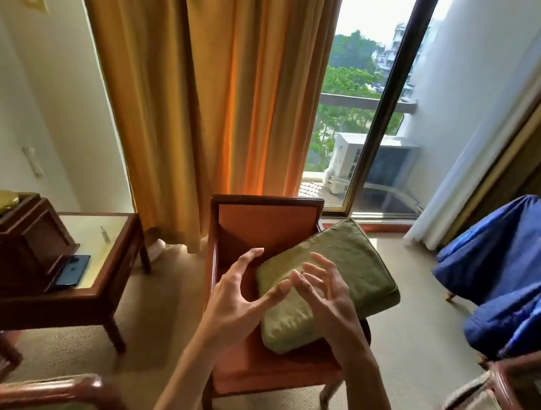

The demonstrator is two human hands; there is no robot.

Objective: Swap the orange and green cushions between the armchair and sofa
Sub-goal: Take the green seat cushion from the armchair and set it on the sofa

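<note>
A green cushion (pixel 347 274) lies tilted on the orange seat of a wooden armchair (pixel 261 223), its far corner leaning over the right armrest. My left hand (pixel 236 301) hovers just above the cushion's near left edge, fingers spread and empty. Above the cushion's near half my right hand (pixel 327 295) is also spread wide with nothing in it. Neither hand grips the cushion. No separate orange cushion is visible apart from the armchair's orange upholstery.
A wooden side table (pixel 97 276) with a dark box, a brass lamp base and a phone stands left. Orange curtains (pixel 205 104) and a balcony door are behind. A blue-covered chair (pixel 507 272) sits right. Another wooden frame (pixel 513 382) fills the bottom right corner.
</note>
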